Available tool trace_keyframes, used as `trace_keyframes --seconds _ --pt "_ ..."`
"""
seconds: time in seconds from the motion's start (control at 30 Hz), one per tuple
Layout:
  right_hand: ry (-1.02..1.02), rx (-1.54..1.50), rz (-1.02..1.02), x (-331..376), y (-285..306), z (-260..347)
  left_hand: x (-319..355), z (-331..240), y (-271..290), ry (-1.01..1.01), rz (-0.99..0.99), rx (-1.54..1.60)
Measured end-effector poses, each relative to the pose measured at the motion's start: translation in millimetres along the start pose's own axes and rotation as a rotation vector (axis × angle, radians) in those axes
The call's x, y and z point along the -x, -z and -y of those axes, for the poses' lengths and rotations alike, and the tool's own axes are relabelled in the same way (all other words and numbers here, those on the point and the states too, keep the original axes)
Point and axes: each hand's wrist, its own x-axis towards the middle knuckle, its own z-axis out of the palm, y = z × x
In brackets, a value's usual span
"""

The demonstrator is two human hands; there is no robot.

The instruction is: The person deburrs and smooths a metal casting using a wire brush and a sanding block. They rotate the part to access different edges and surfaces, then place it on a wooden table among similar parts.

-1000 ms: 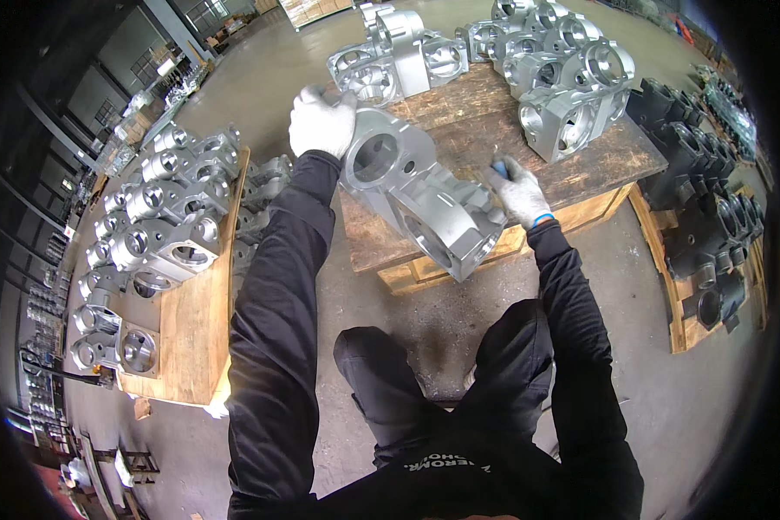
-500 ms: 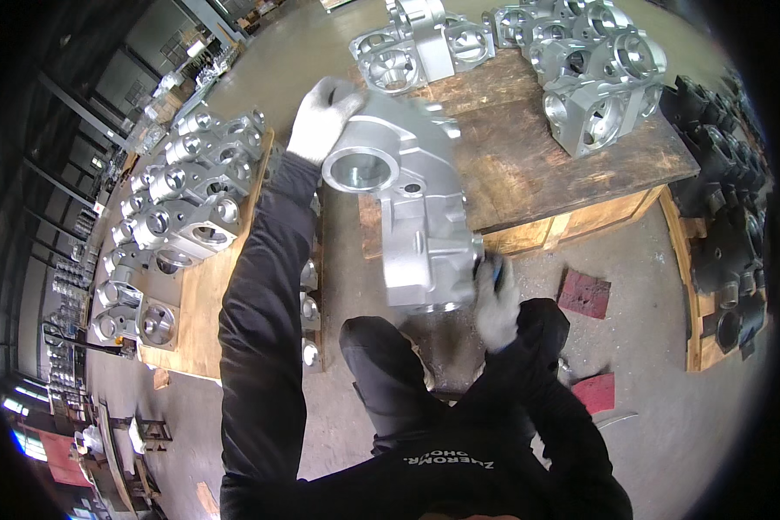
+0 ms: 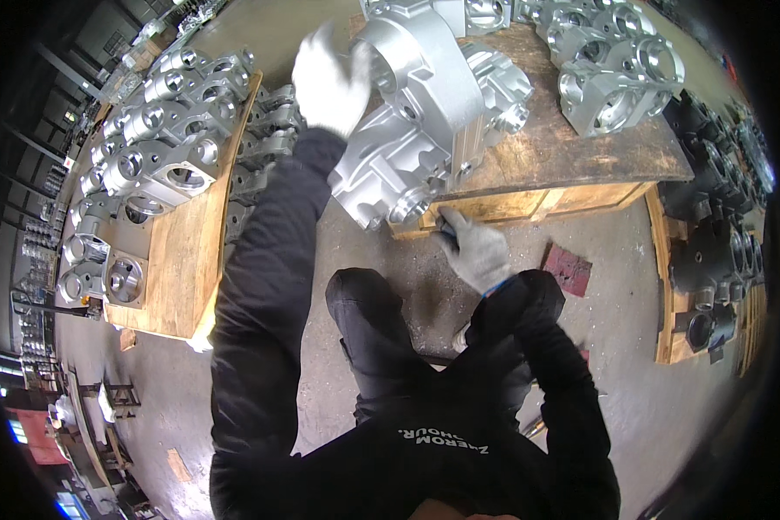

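My left hand (image 3: pixel 328 82), reached far forward, is spread beside the silver casting's ring, contact unclear; my right hand (image 3: pixel 477 251) is drawn in low, just below the casting, fingers bent, and I can't tell whether it pinches anything. The casting (image 3: pixel 451 91) is at the tabletop's (image 3: pixel 572 160) near edge, its lower end jutting past. It could tip toward me, I judge, if that overhang outweighs the rest with neither palm bracing it.
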Motion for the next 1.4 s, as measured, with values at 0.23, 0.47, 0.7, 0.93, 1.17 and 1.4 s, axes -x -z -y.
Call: trace_keyframes --seconds 0.23,0.47,0.7,0.93,1.17,1.4 --pt "0.095 0.133 -0.076 -30 9 -10 67 14 27 0.633 0.973 -0.071" --pt "-0.226 -0.194 0.074 3 -36 20 67 0 30 0.632 0.895 -0.085" --pt "-0.111 -0.265 0.101 -8 1 48 62 -4 34 0.633 0.897 -0.08" --pt "-0.202 -0.323 0.122 -34 14 -9 63 -3 39 0.68 0.878 0.069" --pt "-0.305 -0.641 -0.003 15 -60 32 67 9 30 0.614 0.87 0.117" --pt "-0.254 -0.223 -0.167 22 -19 -17 67 30 16 0.596 0.967 0.271"
